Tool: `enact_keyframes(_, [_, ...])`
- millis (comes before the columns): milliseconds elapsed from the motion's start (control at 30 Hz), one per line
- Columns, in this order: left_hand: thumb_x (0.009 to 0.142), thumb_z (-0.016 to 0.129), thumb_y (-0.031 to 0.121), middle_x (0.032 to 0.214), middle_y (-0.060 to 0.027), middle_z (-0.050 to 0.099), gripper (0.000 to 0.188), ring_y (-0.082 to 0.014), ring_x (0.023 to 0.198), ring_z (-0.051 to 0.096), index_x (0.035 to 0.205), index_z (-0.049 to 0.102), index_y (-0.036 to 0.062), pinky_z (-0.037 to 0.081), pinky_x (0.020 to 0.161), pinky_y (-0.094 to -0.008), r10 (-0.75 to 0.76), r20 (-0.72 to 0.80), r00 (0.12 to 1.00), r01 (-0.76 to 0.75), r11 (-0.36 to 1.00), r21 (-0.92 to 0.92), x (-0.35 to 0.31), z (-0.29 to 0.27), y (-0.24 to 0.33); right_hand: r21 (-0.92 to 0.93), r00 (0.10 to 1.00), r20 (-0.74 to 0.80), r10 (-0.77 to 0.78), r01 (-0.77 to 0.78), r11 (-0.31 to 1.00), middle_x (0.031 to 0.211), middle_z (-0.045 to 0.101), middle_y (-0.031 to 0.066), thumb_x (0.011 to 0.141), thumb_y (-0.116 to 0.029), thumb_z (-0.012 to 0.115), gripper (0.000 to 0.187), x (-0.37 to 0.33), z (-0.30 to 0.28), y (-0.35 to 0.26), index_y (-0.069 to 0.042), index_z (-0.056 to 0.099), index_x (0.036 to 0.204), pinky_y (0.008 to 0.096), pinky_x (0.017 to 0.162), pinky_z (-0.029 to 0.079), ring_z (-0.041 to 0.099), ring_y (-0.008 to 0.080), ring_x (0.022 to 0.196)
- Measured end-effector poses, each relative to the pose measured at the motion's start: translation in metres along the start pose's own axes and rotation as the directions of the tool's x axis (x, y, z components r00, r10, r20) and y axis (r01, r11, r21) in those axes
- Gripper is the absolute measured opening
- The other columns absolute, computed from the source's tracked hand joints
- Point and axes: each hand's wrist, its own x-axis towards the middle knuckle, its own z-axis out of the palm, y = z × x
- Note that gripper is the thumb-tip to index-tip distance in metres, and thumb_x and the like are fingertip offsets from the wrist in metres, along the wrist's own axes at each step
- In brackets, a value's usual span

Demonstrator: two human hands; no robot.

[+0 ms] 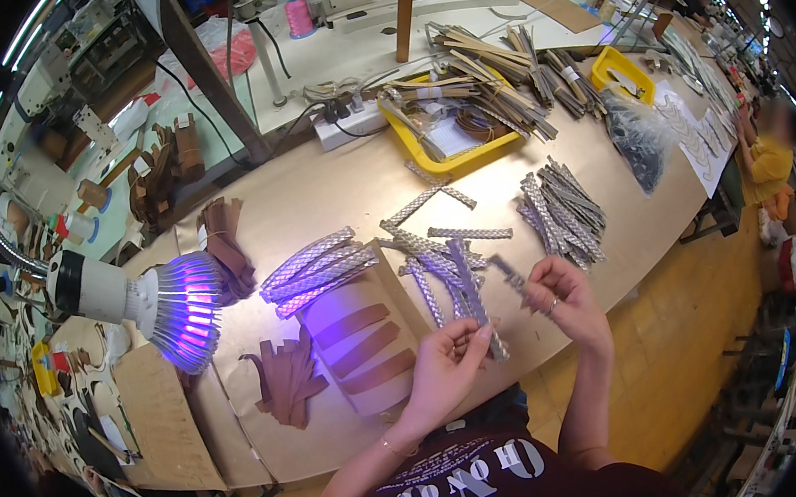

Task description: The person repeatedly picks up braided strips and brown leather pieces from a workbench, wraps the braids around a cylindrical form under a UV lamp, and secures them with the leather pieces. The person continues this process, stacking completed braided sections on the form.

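Observation:
My left hand (448, 362) is closed, its thumb and fingers pinching a long grey strap (470, 289) whose upper end points away from me. My right hand (566, 302), off to the right, has its fingers drawn together on a short dark grey strip (508, 273); its exact kind is hard to make out. Just beyond my left hand lie loose silvery braided straps (427, 251), some crossing each other. Left of them, a bundle of braided straps (317, 270) rests at the top of a cardboard sheet (323, 310) bearing several brown strips (373, 345).
A pile of braided straps (560, 211) lies at the right. Behind stand a yellow tray (438, 166) heaped with strips and a white power strip (349, 127). Brown strips (287, 381) lie at the left, near a lit lamp (176, 310) that overhangs the table.

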Motion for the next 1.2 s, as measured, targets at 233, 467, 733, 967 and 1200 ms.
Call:
enact_keyframes(233, [0.073,0.074,-0.003,0.100,-0.0071,0.068,0.033,-0.0191,0.076,0.060,0.104,0.072,0.0052,0.049,0.075,-0.0304,0.787,0.072,0.613,-0.379,0.212,0.901,-0.051,-0.022,0.042,-0.712,0.876,-0.190,-0.443,0.188,0.677,0.100,0.066,0.0127,0.091,-0.023,0.067,0.025,0.023,0.011,-0.006,0.001,0.063,0.096,0.0318,0.085,0.047,0.064,0.0206,0.091])
enact_keyframes(467, [0.068,0.075,0.005,0.113,-0.0032,0.061,0.040,-0.0186,0.091,0.053,0.107,0.075,0.0126,0.043,0.077,-0.0307,0.932,0.252,0.261,-0.087,-0.238,0.967,-0.056,-0.076,0.050,0.215,0.828,0.549,-0.113,-0.009,0.977,0.103,0.066,0.0098,0.098,-0.023,0.058,0.037,0.008,0.096,-0.038,0.003,0.055,0.125,0.0266,0.076,0.049,0.061,0.0122,0.088])
enact_keyframes(733, [0.087,0.068,0.001,0.107,-0.0091,0.062,0.026,-0.0166,0.093,0.061,0.113,0.066,0.0015,0.049,0.081,-0.0261,0.826,-0.515,0.228,-0.423,0.561,0.712,-0.049,-0.084,0.047,-0.101,0.861,0.509,-0.012,0.073,0.992,0.084,0.068,0.0019,0.094,-0.016,0.065,0.024,0.037,0.150,-0.055,0.001,0.068,0.110,0.0232,0.069,0.048,0.059,0.0075,0.075])
enact_keyframes(967, [0.093,0.061,0.001,0.112,-0.0156,0.066,0.023,-0.0127,0.091,0.065,0.115,0.061,-0.0067,0.052,0.076,-0.0229,0.473,-0.580,0.664,-0.603,0.796,-0.041,-0.057,-0.123,0.043,-0.316,0.860,0.510,0.033,0.152,0.937,0.082,0.068,0.0039,0.093,-0.015,0.065,0.022,0.047,0.157,-0.062,0.000,0.068,0.108,0.0256,0.068,0.048,0.060,0.0096,0.074])
enact_keyframes(1200, [0.093,0.063,0.003,0.095,-0.0092,0.069,0.015,-0.0108,0.084,0.067,0.106,0.064,-0.0049,0.052,0.073,-0.0207,0.487,-0.553,0.676,-0.621,0.780,-0.071,-0.050,-0.109,0.027,-0.673,0.749,0.561,-0.352,0.661,0.333,0.077,0.065,0.0076,0.090,-0.013,0.066,0.017,0.043,0.170,-0.067,-0.002,0.066,0.103,0.0316,0.063,0.048,0.062,0.0143,0.072])
